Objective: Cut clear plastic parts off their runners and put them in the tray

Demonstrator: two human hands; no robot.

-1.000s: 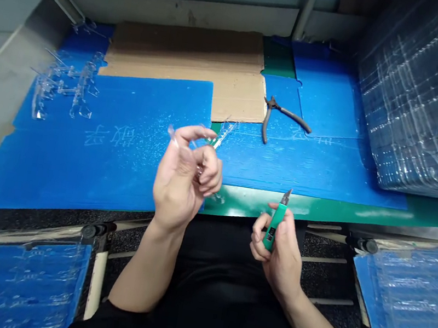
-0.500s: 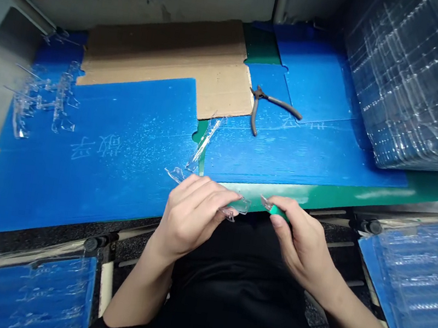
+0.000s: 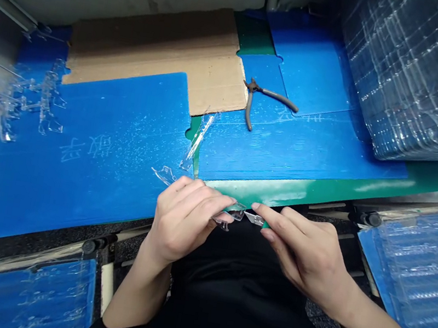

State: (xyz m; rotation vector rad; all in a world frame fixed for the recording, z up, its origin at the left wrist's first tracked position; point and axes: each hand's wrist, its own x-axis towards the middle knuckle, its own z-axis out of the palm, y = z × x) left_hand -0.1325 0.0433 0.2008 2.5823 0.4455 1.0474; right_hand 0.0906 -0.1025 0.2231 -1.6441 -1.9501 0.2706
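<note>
Closed round a clear plastic part [image 3: 238, 211], my left hand [image 3: 189, 217] is in front of the table's near edge. The part's ends stick out past my thumb and fingers; its middle is hidden. My right hand [image 3: 301, 243] grips a utility knife [image 3: 255, 219] with a green body, its short blade pointing left at the part's right end. Blade and part are very close; I cannot tell whether they touch. Beyond my left hand, a long clear plastic piece [image 3: 196, 141] lies on the table, and another clear piece [image 3: 163, 174] shows just by the knuckles.
Grey-handled cutting pliers [image 3: 252, 94] lie on the blue sheet [image 3: 132, 133] covering, near the cardboard [image 3: 156, 60]. Clear plastic parts [image 3: 33, 101] are heaped at left. A tall stack of clear trays [image 3: 417, 90] stands at right. More trays [image 3: 426, 274] sit lower right and lower left [image 3: 33, 290].
My right hand has turned and moved left, bringing the knife blade up to the plastic part. My left hand keeps its hold. The view has shifted slightly.
</note>
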